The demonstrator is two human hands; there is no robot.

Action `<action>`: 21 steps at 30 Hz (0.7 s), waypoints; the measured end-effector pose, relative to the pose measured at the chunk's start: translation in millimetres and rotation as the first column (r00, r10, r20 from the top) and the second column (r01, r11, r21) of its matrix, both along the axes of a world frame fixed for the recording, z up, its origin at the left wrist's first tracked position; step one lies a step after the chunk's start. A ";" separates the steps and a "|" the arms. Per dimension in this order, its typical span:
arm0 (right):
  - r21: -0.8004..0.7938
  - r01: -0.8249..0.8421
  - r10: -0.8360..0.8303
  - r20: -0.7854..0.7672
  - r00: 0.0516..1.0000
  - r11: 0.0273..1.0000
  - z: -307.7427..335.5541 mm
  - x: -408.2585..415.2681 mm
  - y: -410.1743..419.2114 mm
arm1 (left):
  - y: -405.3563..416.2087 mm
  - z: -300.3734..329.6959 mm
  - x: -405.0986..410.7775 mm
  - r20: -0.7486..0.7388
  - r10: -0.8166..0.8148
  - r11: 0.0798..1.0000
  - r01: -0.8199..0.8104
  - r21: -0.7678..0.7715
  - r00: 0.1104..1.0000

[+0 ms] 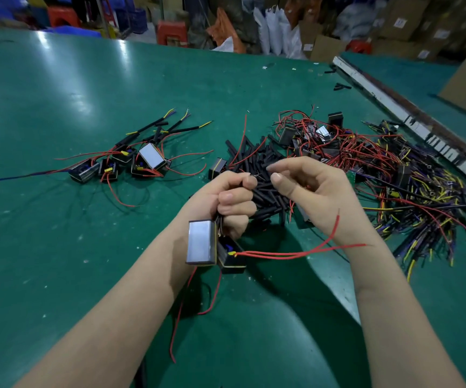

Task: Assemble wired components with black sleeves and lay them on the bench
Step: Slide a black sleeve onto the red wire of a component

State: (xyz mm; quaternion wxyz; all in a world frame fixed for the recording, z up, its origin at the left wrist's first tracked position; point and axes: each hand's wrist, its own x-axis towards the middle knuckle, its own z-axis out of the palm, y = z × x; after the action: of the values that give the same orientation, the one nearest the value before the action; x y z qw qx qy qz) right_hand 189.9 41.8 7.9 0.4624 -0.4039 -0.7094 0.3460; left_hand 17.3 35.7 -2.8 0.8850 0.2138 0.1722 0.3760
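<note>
1. Nearest the camera, the left hand [227, 203] is clenched around the leads of a wired component [215, 245]: a black block with a grey face, which hangs just below the fist, clear of the green bench [58, 107]. Its red wires [296, 252] trail rightward across the right wrist; others droop toward the bench.
2. The right hand [310, 189] is raised opposite the left, thumb and forefinger pinched near the bare wire ends at the left fingertips. Whether it grips a wire or a sleeve cannot be determined; the detail is too small.
3. Directly beyond the hands lies the pile of loose black sleeves [257, 163].
4. Further left, the finished units [131, 161], sleeved and wired, lie on the bench. Further right, a tangle of unprocessed components [338, 144] and yellow-tipped leads [422, 197] is heaped.
5. Risks, as judged:
   - The trailing red wires may snag on the right forearm and jerk the component.
   - Splayed strand ends may catch on a sleeve mouth and buckle.
   - The hanging block may swing and pull its leads from the grip.
6. Markings: white labels show on the cardboard boxes [399, 23] at the rear; none is legible. No brand is readable on any component.
</note>
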 end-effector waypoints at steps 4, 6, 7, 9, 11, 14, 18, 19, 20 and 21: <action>0.182 0.016 -0.030 0.075 0.997 0.983 -5.1 -7.8 -1.3 | -0.4 -2.9 -3.6 0.151 -0.077 0.992 0.091 -0.083 0.986; 0.227 0.023 -0.049 0.111 0.993 0.974 -6.5 -11.5 -1.5 | 0.8 -2.9 -4.2 0.179 -0.103 0.988 0.121 -0.094 0.978; 0.225 0.033 -0.063 0.129 0.990 0.974 -7.2 -13.2 -1.5 | 1.2 -2.1 -3.4 0.140 -0.098 0.990 0.110 -0.084 0.985; 0.175 0.075 -0.104 0.162 0.981 0.982 -8.3 -15.4 -1.9 | 1.7 -0.9 -0.6 -0.050 -0.029 0.999 0.028 -0.022 0.998; 0.064 0.118 -0.129 0.191 0.973 0.991 -8.8 -16.6 -2.3 | 1.0 -3.0 1.8 -0.305 0.139 0.986 -0.101 0.136 0.942; -0.125 0.201 -0.170 0.224 0.960 0.972 -6.3 -17.8 -4.7 | -2.7 -5.8 4.1 -0.525 0.357 0.905 -0.147 0.400 0.772; -0.424 0.179 -0.117 0.168 0.979 0.888 2.7 -8.9 -5.3 | -6.6 -5.1 5.5 -0.597 0.451 0.833 -0.074 0.548 0.663; -0.479 0.147 -0.078 0.160 0.984 0.865 4.0 -4.3 -4.6 | -7.4 -5.4 6.6 -0.607 0.449 0.826 -0.046 0.561 0.655; -0.506 0.122 -0.052 0.150 0.987 0.854 5.3 0.0 -4.0 | -8.0 -6.2 7.8 -0.619 0.439 0.827 -0.023 0.562 0.652; -0.506 0.111 -0.051 0.131 0.990 0.855 5.4 4.7 -2.3 | -8.2 -6.5 8.6 -0.632 0.423 0.834 -0.006 0.552 0.649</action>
State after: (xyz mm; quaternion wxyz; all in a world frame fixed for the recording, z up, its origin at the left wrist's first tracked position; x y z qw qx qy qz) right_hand 194.6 39.5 13.3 0.3119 -0.5605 -0.5992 0.4790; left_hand 26.0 27.5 -9.4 0.5988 0.5458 0.4326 0.3955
